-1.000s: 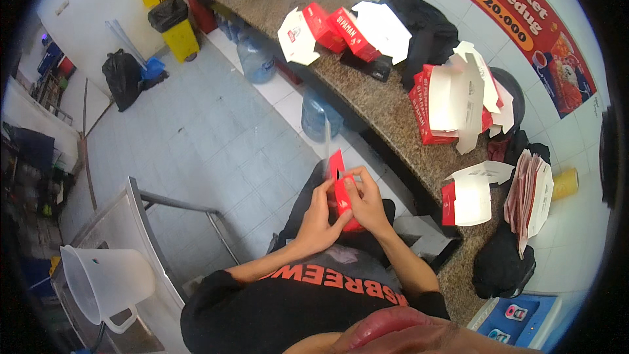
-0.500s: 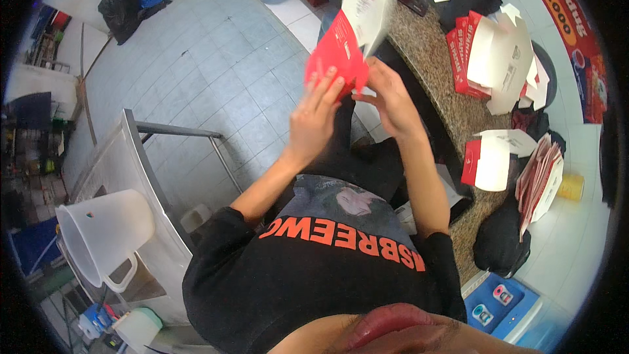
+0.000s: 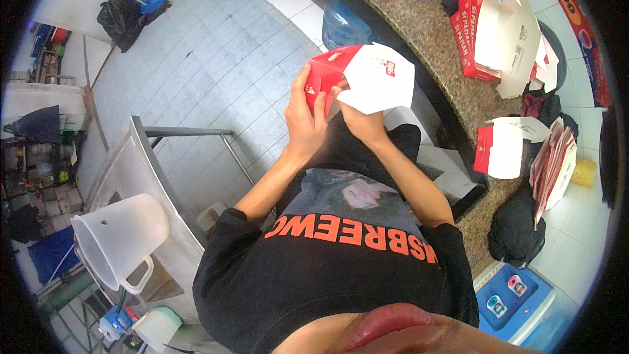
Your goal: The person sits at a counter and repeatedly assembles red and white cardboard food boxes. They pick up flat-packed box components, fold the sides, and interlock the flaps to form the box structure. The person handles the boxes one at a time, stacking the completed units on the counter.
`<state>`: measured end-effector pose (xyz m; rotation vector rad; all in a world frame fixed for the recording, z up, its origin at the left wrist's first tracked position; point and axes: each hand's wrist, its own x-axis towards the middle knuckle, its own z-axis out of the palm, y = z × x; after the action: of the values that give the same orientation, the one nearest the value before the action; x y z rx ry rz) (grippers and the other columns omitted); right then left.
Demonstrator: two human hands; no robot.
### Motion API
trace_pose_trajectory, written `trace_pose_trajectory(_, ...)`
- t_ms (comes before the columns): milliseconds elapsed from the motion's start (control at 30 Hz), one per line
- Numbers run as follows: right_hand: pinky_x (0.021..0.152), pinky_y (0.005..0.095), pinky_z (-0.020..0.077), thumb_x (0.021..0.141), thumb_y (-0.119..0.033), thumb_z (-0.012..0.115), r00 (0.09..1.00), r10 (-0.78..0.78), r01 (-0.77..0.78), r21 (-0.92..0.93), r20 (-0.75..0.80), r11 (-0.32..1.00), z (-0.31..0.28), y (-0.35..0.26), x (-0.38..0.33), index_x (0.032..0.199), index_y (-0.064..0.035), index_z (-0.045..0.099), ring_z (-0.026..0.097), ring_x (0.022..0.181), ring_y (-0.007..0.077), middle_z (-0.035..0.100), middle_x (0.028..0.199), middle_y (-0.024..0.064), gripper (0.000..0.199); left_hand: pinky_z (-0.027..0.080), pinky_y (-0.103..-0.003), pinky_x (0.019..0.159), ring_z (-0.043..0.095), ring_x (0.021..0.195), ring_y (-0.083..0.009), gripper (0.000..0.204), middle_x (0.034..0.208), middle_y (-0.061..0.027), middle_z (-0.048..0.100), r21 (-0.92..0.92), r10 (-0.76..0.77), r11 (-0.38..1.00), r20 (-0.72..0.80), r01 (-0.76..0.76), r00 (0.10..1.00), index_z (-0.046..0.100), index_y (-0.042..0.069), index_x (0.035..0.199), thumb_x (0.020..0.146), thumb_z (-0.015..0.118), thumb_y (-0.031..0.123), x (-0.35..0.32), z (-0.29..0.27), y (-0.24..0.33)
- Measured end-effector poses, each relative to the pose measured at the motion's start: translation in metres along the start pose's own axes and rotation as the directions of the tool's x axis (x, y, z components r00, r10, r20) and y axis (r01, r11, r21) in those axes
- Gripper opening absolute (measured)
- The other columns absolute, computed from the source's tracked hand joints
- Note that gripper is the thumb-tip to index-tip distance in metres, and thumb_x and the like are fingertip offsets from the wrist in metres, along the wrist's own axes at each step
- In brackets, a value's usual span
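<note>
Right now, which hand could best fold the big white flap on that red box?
Probably the right hand. It already sits at the base of the white flap of the red box, touching it. The left hand wraps the red side, steadying the box, so it looks less free.

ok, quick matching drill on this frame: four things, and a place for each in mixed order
Things:
1 red and white carton
2 clear plastic jug
3 water bottle
4 black bag

Places:
A on the tiled floor under the counter edge
B on the granite counter
C between both hands
D on the steel table

Pairs: 1-C, 2-D, 3-A, 4-B
</note>
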<state>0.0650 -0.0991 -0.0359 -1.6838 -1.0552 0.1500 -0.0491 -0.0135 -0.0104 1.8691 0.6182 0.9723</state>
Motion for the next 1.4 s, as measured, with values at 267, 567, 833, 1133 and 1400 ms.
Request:
trace_pose_trajectory(267,0.098,0.0332,0.0531,0.093,-0.011,0.074,0.676,0.382,-0.734,0.623,0.63,0.272,-0.013,-0.015,0.021,0.133,0.0009,0.055,0.061,0.117,0.0173,0.061,0.128,0.0099,0.046,0.04,-0.044,0.11,0.049,0.134,-0.0417,0.057,0.149,-0.0276,0.043,-0.009,-0.06,0.998,0.149,0.062,0.987,0.03,0.0,0.154,0.107,0.045,0.029,-0.009,0.005,0.005)
trace_pose_trajectory(567,0.107,0.0469,0.044,0.08,-0.032,0.081,0.828,-0.081,0.161,-0.096,0.554,0.982,-0.126,-0.083,0.044,0.12,-0.0048,0.066,0.06,0.12,0.0342,0.067,0.122,0.0146,0.05,0.028,-0.048,0.121,0.034,0.148,-0.0293,0.071,0.161,-0.0105,0.034,-0.601,-0.494,0.447,0.453,0.663,0.743,0.023,0.008,0.159,0.107,0.031,0.055,-0.018,-0.007,-0.038)
trace_pose_trajectory(833,0.116,0.0786,0.0104,0.079,-0.024,0.075,0.693,-0.117,0.558,-0.427,0.711,0.711,-0.181,-0.1,0.002,0.102,-0.0263,0.07,0.057,0.126,0.0235,0.065,0.102,-0.002,0.024,0.05,-0.046,0.105,0.056,0.13,-0.03,0.075,0.144,-0.0199,0.053,-0.193,-0.434,0.125,0.871,0.973,0.229,0.035,0.003,0.153,0.106,0.028,0.06,-0.016,-0.017,-0.069)
trace_pose_trajectory(1133,0.087,0.0495,0.0529,0.096,-0.024,0.062,0.658,0.001,0.124,-0.109,0.753,0.986,-0.165,-0.086,-0.01,0.106,-0.0139,0.065,0.067,0.088,0.035,0.065,0.09,0.0066,0.014,0.05,-0.042,0.097,0.065,0.111,-0.0256,0.036,0.112,-0.0142,0.069,-0.46,0.244,0.756,0.858,0.465,0.452,0.067,0.002,0.116,0.082,0.079,0.006,0.017,-0.022,0.015)
trace_pose_trajectory(1400,0.077,0.046,0.0509,0.091,-0.027,0.067,0.546,0.038,0.378,-0.286,0.837,0.881,-0.135,-0.067,-0.014,0.097,-0.007,0.066,0.07,0.079,0.0349,0.071,0.082,0.0161,0.021,0.051,-0.03,0.083,0.06,0.094,-0.0119,0.031,0.095,-0.0038,0.067,0.044,-0.009,0.696,0.999,0.717,-0.052,0.066,0.002,0.116,0.093,0.074,0.021,0.021,-0.011,0.028)
